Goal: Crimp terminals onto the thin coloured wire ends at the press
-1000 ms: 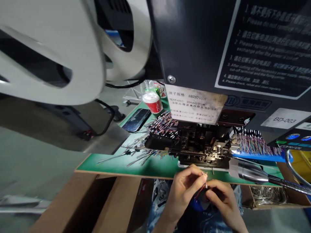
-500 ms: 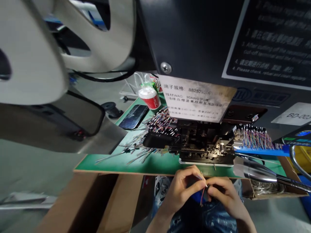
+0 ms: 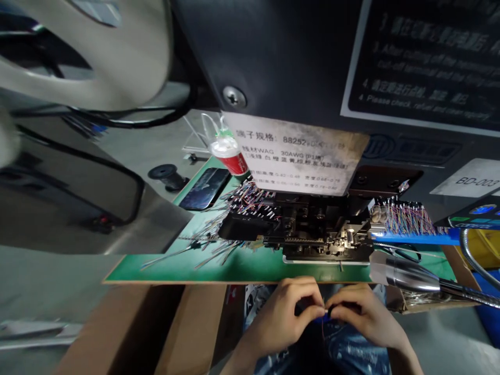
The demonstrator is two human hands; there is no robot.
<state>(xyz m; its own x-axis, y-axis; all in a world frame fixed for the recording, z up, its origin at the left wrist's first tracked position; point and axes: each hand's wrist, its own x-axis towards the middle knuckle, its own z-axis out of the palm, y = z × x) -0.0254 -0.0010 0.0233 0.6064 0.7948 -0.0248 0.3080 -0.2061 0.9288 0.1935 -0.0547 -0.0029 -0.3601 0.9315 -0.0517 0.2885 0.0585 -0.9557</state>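
Observation:
My left hand (image 3: 299, 307) is closed in a pinch, thumb against forefinger, on thin wires (image 3: 323, 330) whose reddish ends hang below the fingertips. Facing it, my right hand (image 3: 357, 311) also pinches, its fingertips almost touching the left ones at the same wires. The fingers hide most of what lies between them. Both hands are above my lap, just in front of the green tabletop's edge (image 3: 250, 280). Behind them stands a dark terminal crimping machine (image 3: 324, 237), its metal working parts lit. Short wire ends (image 3: 341, 266) stick out below its front.
Bundles of coloured wires (image 3: 250, 197) lie left of the machine, near a phone (image 3: 205, 188) and a red cup (image 3: 235, 162). More wires (image 3: 410, 219) rest on a blue tray (image 3: 422, 239) at right. A metal lamp head (image 3: 412, 274) juts in near my right hand. Cardboard boxes (image 3: 199, 328) stand below.
My fingertips have drawn closer together and sunk slightly. The wires that stood up above the left fingers are now mostly hidden. The camera view has shifted a little.

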